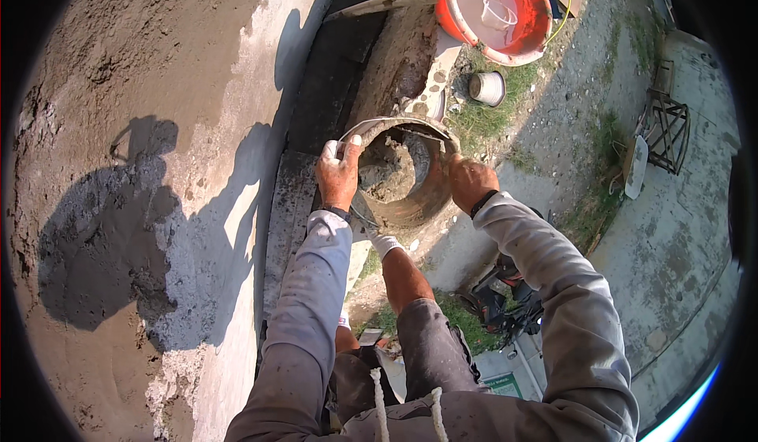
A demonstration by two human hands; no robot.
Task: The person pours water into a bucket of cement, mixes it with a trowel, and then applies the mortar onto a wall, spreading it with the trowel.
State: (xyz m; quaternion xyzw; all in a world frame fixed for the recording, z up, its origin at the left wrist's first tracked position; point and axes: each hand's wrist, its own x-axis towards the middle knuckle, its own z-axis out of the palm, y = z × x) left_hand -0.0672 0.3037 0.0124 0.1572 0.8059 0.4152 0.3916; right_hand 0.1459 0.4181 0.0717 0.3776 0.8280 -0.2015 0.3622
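Both my hands hold a mortar-smeared bucket (430, 193) by its rim, in front of me at the middle. My left hand (337, 177) is closed on the left side of the rim, with the thumb up over the edge. Across from it, my right hand (472, 181) grips the right side, its fingers partly hidden. Inside the bucket lies a lump of grey-brown wet mortar (383, 175). The bucket tips so that its mouth faces me. I cannot tell whether its base rests on anything.
Left stands a wall (118, 39) coated with mortar, bearing my shadow. Beyond the bucket, an orange-red tub (512, 56) holds cloudy liquid and a small white pail (496, 17). A whitish pot (487, 88) lies on grass. At right are a metal frame (669, 134) and dark machinery (505, 296).
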